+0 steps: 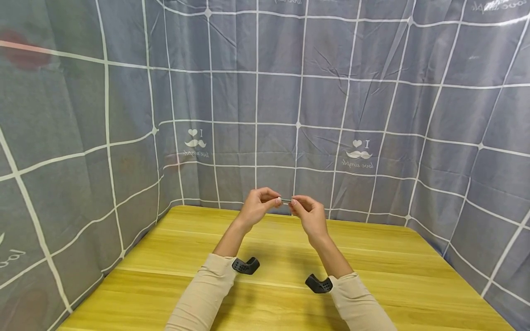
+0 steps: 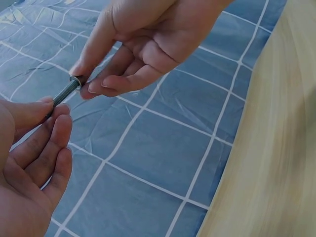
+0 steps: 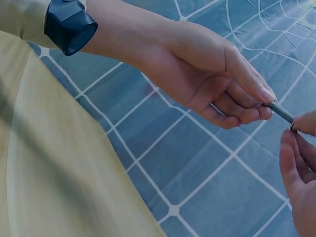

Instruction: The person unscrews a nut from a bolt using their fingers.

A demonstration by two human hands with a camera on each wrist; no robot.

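Above the far part of the table, a slim threaded metal bolt spans the gap between both hands. My left hand pinches one end of it between thumb and fingertips. At the other end, the thumb and fingertips of my right hand grip around a small ring-like metal piece; whether this is a nut, a washer or the bolt's head, I cannot tell. Fingers partly cover both ends. In the right wrist view the bare shaft shows between the fingertips.
A yellow wood-grain table lies below the hands. Grey curtains with white grid lines hang behind it and on both sides. Black wrist mounts sit at both sleeve cuffs.
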